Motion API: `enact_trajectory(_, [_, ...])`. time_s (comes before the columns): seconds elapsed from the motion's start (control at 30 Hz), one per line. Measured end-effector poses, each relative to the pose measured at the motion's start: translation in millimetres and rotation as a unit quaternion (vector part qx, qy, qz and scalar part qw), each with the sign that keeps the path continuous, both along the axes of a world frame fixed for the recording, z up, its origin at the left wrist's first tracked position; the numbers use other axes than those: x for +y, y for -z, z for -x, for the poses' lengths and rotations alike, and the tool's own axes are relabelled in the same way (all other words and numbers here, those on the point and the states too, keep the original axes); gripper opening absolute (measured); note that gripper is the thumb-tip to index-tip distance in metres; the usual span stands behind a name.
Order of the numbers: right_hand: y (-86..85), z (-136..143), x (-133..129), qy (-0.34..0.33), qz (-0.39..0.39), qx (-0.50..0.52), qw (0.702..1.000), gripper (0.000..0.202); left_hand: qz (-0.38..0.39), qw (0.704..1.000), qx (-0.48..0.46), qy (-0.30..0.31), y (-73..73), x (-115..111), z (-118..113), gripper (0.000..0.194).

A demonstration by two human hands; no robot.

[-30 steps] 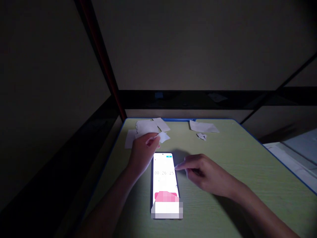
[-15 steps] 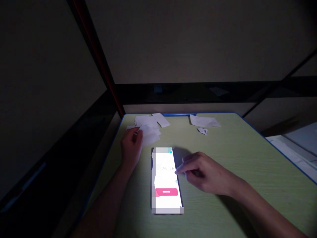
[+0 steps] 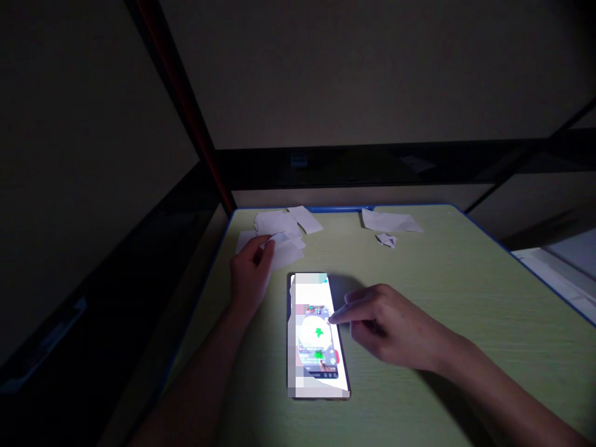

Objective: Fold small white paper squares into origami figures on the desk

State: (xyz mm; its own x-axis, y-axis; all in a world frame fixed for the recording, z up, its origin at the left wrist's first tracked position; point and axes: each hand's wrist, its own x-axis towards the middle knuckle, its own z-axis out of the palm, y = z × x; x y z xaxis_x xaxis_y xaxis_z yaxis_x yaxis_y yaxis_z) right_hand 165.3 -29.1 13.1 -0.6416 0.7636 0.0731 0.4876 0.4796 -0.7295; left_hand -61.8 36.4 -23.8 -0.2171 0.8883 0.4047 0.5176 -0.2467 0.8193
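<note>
A lit phone [image 3: 321, 332] lies flat on the green table [image 3: 447, 279], its screen showing a small picture with green shapes on white; parts of it are blurred out. My right hand [image 3: 388, 326] is at its right side, index fingertip at the screen's right edge, the other fingers curled with nothing seen in them. To the upper left, my left hand [image 3: 251, 270] pinches a white piece of paper [image 3: 285, 247] between thumb and index finger, over several other paper pieces [image 3: 274, 222].
Near the back right edge lie a white paper strip [image 3: 391, 221] and a small folded paper [image 3: 386, 240]. A blue bar [image 3: 342, 209] runs along the table's back edge. Dark panels stand behind and to the left. White objects [image 3: 554, 273] are beyond the right edge.
The phone's screen has switched from large digits and a red button to a small picture with green shapes. The view has shifted slightly; both hands keep nearly the same places.
</note>
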Motion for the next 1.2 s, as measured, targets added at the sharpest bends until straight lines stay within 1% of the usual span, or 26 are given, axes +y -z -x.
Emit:
enact_trajectory(0.17, [0.2, 7, -3, -0.022, -0.05, -0.055, 0.997, 0.033, 0.016, 0.999, -0.018, 0.024, 1.3, 1, -2, 0.029])
enact_trajectory(0.37, [7.6, 9, -2, -0.009, -0.087, -0.074, 0.993, 0.03, -0.019, 1.0, -0.007, 0.003, 4.1, 4, 1, 0.026])
enact_trajectory(0.47, [10.2, 8, -1, -0.007, -0.099, -0.081, 0.992, 0.029, -0.025, 1.0, -0.007, 0.005, 3.7, 4, 1, 0.025])
enact_trajectory(0.6, [12.7, 7, 0, 0.003, -0.11, -0.074, 0.991, 0.03, -0.009, 1.0, -0.002, 0.023, 0.9, 2, -1, 0.024])
enact_trajectory(0.7, [14.4, 6, 0, 0.014, -0.124, -0.061, 0.99, 0.03, -0.007, 0.999, -0.02, 0.031, 0.3, 1, -2, 0.024])
enact_trajectory(0.93, [16.9, 6, 0, 0.02, -0.134, -0.065, 0.989, 0.027, -0.02, 0.998, -0.059, 0.028, 0.5, 2, -3, 0.024])
enact_trajectory(1.2, [16.4, 8, 0, 0.018, -0.143, -0.049, 0.988, 0.029, -0.023, 0.997, -0.072, 0.035, -0.9, 1, -3, 0.024])
